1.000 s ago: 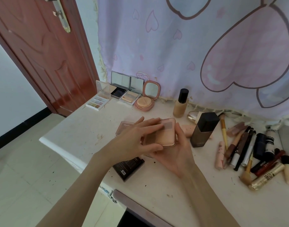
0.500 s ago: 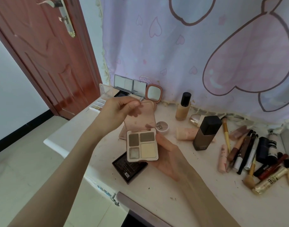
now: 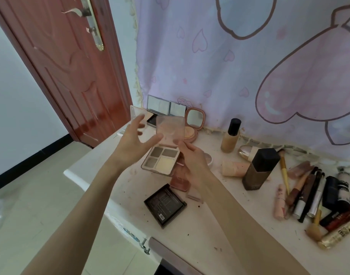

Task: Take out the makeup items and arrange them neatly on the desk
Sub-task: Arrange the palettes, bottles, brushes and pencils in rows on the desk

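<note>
Our right hand [image 3: 192, 165] has its grip pinched on the open four-pan palette [image 3: 162, 160], held above the bench [image 3: 200, 231] with its clear lid upright. Our left hand [image 3: 133, 140] hovers beside the lid, fingers spread and holding nothing. Below lies a black compact [image 3: 165, 205]; tubes and brushes [image 3: 309, 197] cluster at right.

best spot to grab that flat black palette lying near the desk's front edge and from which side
Pinch the black palette across its two opposite long edges, coming from above. It lies flat and closed on the desk, so there is nothing to get under. It sits turned diamond-wise with bare desk around it, and its near corner is the closest to reach, so probably the left hand suits.
</note>
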`<state>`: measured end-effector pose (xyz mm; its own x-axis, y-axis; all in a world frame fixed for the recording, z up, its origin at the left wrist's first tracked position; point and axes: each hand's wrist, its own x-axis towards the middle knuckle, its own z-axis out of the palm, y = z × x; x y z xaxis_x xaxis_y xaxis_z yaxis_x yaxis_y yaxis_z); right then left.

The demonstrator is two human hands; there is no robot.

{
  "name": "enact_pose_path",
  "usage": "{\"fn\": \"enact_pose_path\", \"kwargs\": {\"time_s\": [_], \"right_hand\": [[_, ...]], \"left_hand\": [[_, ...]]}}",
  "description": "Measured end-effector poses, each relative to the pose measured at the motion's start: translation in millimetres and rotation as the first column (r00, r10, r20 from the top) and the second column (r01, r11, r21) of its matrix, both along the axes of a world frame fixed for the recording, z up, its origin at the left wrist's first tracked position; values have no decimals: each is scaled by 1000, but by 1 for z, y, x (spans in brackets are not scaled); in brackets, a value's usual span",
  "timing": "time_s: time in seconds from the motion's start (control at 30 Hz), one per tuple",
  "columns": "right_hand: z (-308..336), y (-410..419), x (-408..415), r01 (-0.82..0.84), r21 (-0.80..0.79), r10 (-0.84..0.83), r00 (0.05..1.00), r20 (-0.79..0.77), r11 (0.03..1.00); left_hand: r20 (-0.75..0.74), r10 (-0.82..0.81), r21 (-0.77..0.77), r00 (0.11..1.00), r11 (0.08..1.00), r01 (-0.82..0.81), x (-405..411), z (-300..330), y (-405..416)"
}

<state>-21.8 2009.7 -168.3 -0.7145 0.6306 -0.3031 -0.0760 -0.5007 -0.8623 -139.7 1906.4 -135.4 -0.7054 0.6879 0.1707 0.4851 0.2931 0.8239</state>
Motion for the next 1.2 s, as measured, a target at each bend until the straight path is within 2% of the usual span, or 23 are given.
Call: {"fn": "enact_pose_path", "kwargs": {"time_s": [0.07, 0.17, 0.4, 0.5, 0.63, 0.77, 0.9, 1.2], "right_hand": [[1, 6, -14, 66, -20, -66, 998, -7, 998], [1, 9, -32, 89, -39, -90, 996, -27, 995], [-8, 8, -65, 43, -28, -43, 999, -14, 999], [-13, 10, -73, 14, 40, -17, 998, 54, 999], [-15, 19, -80, 2, 279, -62, 976, 209, 960], [-16, 28, -89, -69, 400, -63, 950, 306, 914], [-19, 29, -95, -97, 424, -65, 934, 352, 900], [-17, 30, -96, -70, 405, -69, 945, 318, 912]], "left_hand": [[88, 12, -81, 996, 997, -5, 5, -14, -10], [88, 21, -156, 996, 988, -7, 11, -35, -12], [-12, 145, -80, 989, 986, -145, -10, -58, -9], [-90, 176, -96, 980, 978, -185, -15, -67, -7], [-170, 201, -110, 965, 969, -222, -23, -76, -4], [-143, 219, -104, 965, 966, -235, -32, -82, 1], [-139, 234, -78, 962, 966, -246, -35, -86, 5], [-153, 266, -14, 952, 962, -272, -42, -89, 9]]}}
